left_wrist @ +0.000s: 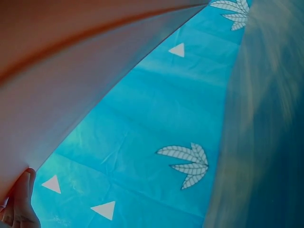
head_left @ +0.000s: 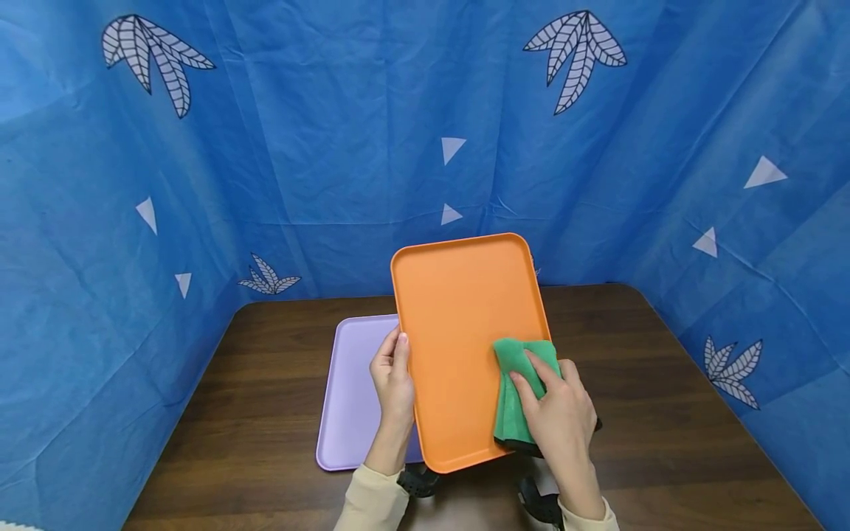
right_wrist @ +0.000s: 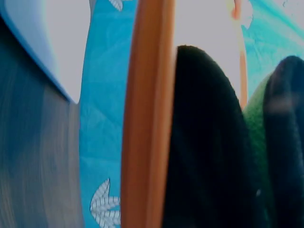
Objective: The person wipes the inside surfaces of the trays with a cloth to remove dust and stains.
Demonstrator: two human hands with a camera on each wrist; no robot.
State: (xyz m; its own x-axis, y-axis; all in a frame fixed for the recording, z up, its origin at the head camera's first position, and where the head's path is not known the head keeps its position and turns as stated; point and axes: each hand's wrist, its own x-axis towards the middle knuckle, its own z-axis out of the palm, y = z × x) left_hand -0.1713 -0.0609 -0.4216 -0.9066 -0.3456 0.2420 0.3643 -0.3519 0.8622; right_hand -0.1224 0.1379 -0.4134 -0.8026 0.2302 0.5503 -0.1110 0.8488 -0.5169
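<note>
An orange tray (head_left: 465, 310) is held up off the table, tilted so its inner face shows in the head view. My left hand (head_left: 393, 383) grips its left edge, thumb on the rim side; in the left wrist view those fingers (left_wrist: 21, 204) touch the tray's underside (left_wrist: 57, 104). With my right hand (head_left: 564, 409) I hold a folded green cloth (head_left: 511, 405) with a dark edge against the lower right part of the tray. The right wrist view shows the cloth's dark folds (right_wrist: 204, 142) beside the orange rim (right_wrist: 147, 118); the right fingers are hidden there.
A lilac tray (head_left: 348, 398) lies flat on the brown wooden table (head_left: 265, 413), partly behind the orange tray and my left hand. Blue cloth (head_left: 319, 147) with white leaf and triangle prints hangs around the table's back and sides.
</note>
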